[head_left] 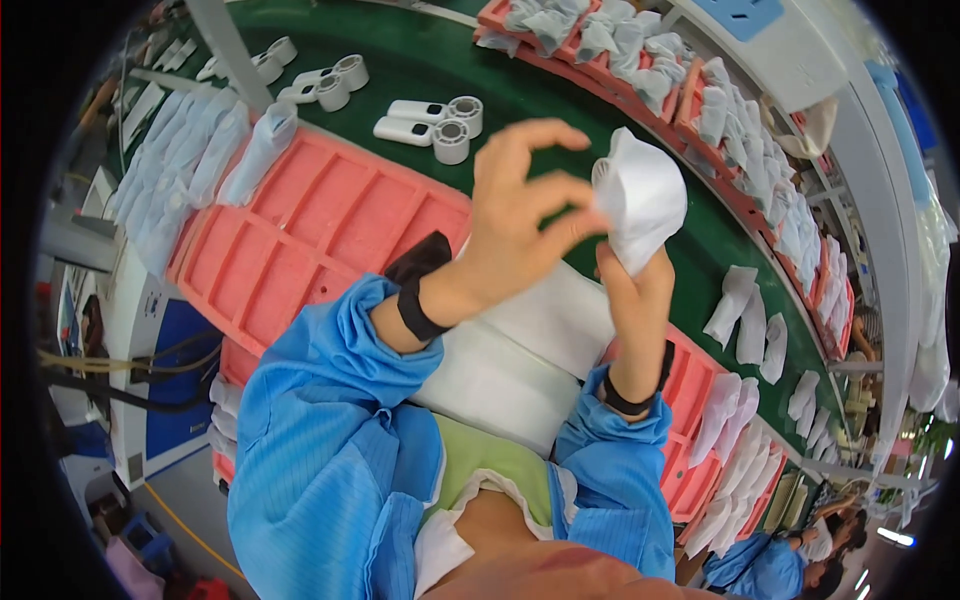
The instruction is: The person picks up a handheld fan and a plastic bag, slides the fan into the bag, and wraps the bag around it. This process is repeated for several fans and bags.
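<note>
One white pouch, raised above the green tabletop, is gripped from below by the fingers of the right hand; the left hand, fingers parted and curved, stands just left, contact unclear. Farther left lie white handheld fans.

No readable text, label, number or sign is showing anywhere in the frame, from the upper left to the lower right.

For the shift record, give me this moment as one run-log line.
Right hand: holding white bag | Left hand: loosely curled, beside bag | Ahead-left: white handheld fans on green surface
</note>
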Available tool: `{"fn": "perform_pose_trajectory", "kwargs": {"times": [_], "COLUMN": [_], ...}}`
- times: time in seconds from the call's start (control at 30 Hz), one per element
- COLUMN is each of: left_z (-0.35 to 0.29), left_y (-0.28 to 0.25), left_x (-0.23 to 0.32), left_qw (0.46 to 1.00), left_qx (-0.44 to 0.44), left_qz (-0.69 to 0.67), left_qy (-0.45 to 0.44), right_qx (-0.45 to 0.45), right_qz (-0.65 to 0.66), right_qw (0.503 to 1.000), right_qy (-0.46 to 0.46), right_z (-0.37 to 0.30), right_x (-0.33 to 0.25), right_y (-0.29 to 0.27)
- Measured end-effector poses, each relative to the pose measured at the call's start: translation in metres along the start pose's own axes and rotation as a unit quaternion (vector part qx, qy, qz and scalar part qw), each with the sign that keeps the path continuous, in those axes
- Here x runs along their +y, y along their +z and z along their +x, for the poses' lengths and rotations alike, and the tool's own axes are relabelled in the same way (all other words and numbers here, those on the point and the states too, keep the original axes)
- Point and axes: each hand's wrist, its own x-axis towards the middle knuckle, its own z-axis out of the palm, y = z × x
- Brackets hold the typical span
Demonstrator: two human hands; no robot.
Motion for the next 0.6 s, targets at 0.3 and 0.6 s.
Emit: {"fn": "perform_pose_trajectory", "kwargs": {"times": [0.3, 0.6], "left_z": [-0.025, -0.061], "left_y": [0.007, 0.014], "left_x": [-0.126, -0.160], "left_qw": [0.902, 0.920], "left_qx": [-0.076, -0.167], "left_qz": [0.221, 0.126], "left_qy": [-0.364, -0.330], "right_qx": [0.085, 0.048], "right_qz": [-0.167, -0.179], "right_qw": [0.962, 0.983], "right_qy": [0.201, 0.015], "right_z": [0.023, 0.030], "right_x": [0.172, 0.103], "right_y": [-0.042, 0.003]}}
